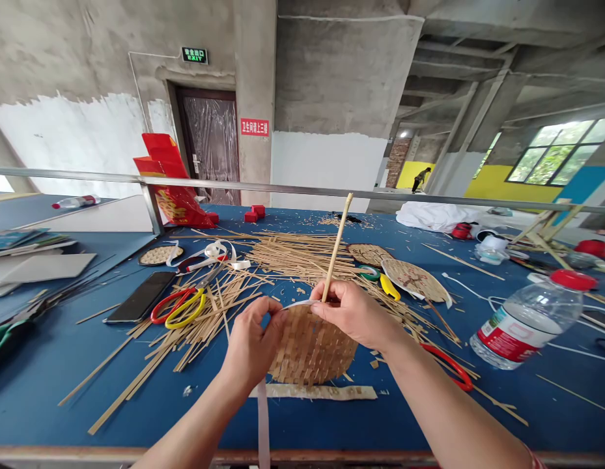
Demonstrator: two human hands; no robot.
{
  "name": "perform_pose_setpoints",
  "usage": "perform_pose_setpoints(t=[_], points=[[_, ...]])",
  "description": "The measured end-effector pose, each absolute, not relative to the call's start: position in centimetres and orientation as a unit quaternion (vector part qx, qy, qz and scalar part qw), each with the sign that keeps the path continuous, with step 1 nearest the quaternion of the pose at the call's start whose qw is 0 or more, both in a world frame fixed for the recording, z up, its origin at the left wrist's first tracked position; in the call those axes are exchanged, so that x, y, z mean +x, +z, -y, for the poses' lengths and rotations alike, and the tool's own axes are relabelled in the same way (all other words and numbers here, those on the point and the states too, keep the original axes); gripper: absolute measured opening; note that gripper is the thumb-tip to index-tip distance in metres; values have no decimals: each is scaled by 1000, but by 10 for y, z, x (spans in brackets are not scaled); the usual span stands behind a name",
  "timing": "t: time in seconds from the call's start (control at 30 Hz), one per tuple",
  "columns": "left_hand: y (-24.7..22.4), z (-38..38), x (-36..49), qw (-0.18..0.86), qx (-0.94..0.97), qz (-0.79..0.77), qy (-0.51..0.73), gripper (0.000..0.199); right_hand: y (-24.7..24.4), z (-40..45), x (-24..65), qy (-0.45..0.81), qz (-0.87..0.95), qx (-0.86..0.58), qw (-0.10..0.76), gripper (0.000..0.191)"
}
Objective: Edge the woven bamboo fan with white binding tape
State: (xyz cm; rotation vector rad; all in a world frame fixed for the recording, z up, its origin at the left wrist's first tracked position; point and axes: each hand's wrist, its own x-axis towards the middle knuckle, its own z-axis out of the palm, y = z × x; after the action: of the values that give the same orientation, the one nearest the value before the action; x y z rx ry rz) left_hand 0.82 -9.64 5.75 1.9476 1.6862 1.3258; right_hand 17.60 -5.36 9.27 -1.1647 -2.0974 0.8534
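A woven bamboo fan (312,348) is held upright above the table, its stick handle (338,247) pointing up and away. White tape (299,304) runs along the fan's top edge between the two hands. My left hand (256,339) pinches the tape against the fan's left edge, and the loose tape end (263,423) hangs down below it. Close to the base of the handle, my right hand (351,311) is closed on the fan's rim, thumb in front. A pale flat strip (326,392) lies on the table just below the fan.
Bamboo strips (292,254) cover the middle of the blue table (195,423). Red-and-yellow scissors (185,307) and a phone (142,298) lie left. Finished-looking fans (417,279), a yellow-and-green tape cutter (389,286) and a large water bottle (534,319) stand or lie right.
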Motion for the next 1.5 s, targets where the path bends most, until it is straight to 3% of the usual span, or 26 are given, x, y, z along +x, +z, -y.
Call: perform_pose_setpoints(t=[0.27,0.4,0.53,0.63,0.7,0.77,0.87,1.07,1.5], points=[[58,98,-5,35,749,-530,396,20,93,54,179,314,788,-440,293,9],[62,98,-1,12,755,-522,397,35,91,54,177,312,788,-445,291,10],[66,90,12,52,747,-510,423,19,96,58,181,326,788,-420,309,15],[66,87,16,58,739,-512,435,16,104,68,194,336,745,-337,468,42],[65,86,15,53,739,-513,434,16,108,77,205,354,658,-256,613,41],[64,86,13,45,740,-512,434,17,108,88,213,403,574,-188,688,37],[65,88,13,42,744,-510,430,19,103,103,219,481,522,-172,683,42],[68,94,17,32,750,-510,421,21,91,110,223,523,459,-179,695,48],[65,94,16,21,750,-504,428,23,73,103,225,532,483,-173,674,31]])
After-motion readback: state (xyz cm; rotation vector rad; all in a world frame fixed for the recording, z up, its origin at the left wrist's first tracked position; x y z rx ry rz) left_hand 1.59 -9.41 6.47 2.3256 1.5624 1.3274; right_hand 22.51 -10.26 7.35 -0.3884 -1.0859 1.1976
